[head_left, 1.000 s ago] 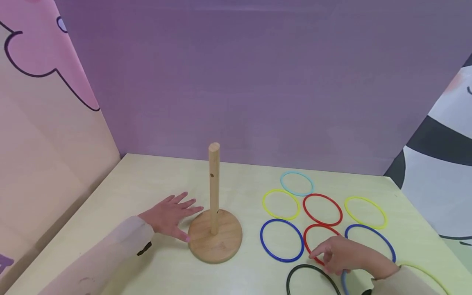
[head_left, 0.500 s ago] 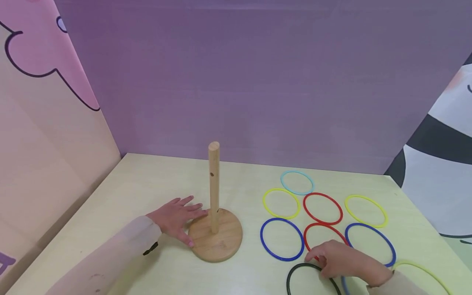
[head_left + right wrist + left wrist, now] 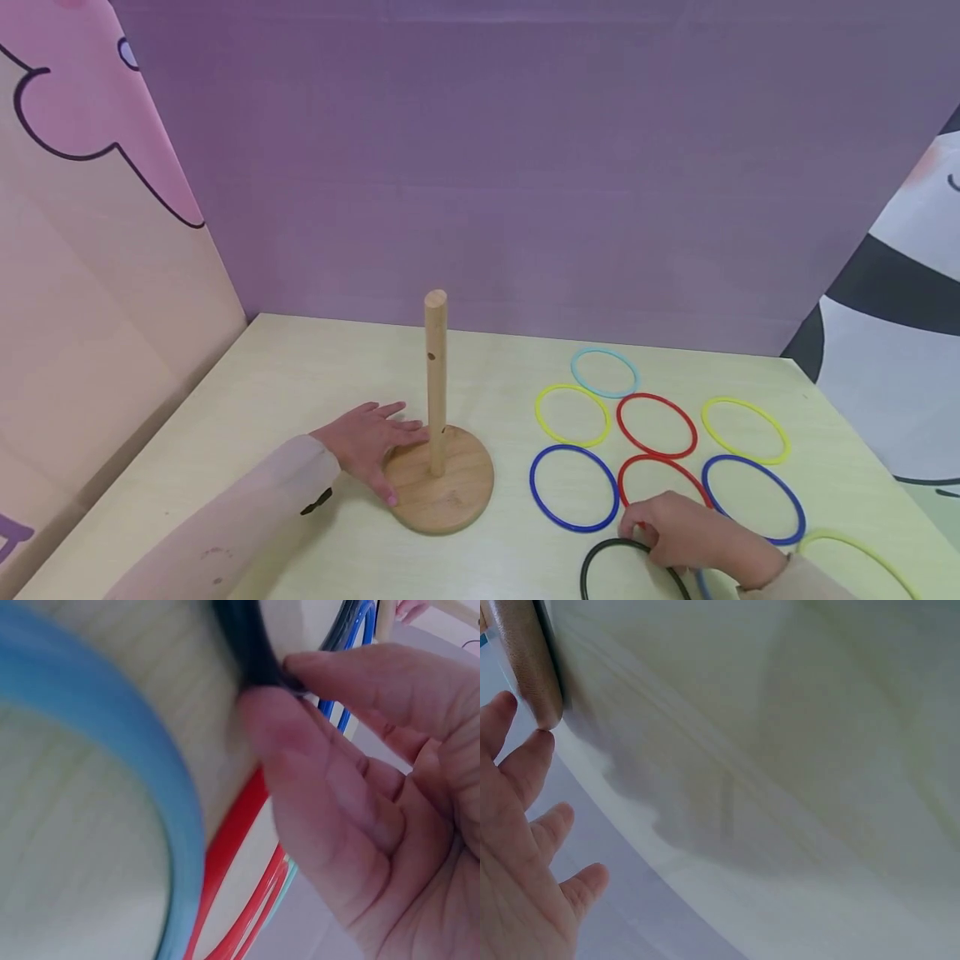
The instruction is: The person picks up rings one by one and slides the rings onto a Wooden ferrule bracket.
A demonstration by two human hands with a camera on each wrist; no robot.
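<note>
A wooden stand has an upright peg [image 3: 435, 375] on a round base [image 3: 457, 500] in the middle of the pale table [image 3: 300, 375]. My left hand [image 3: 375, 440] lies flat with straight fingers, touching the base's left edge [image 3: 525, 667]. My right hand [image 3: 663, 532] is at the near right and pinches the top of a black ring [image 3: 600, 547] between thumb and fingers [image 3: 300, 727]. The ring [image 3: 251, 645] still lies on the table. A red ring [image 3: 660, 457] lies partly under this hand.
Several more rings lie flat to the right of the stand: a blue one [image 3: 531, 487], yellow [image 3: 536, 412], light blue [image 3: 603, 350], another red [image 3: 656, 395], another blue [image 3: 802, 517]. Purple and patterned panels wall in the table's back and sides.
My left hand slid right until its fingers reached the wooden base. My right hand drew left and nearer, off the red ring, and closed on the black ring's top.
</note>
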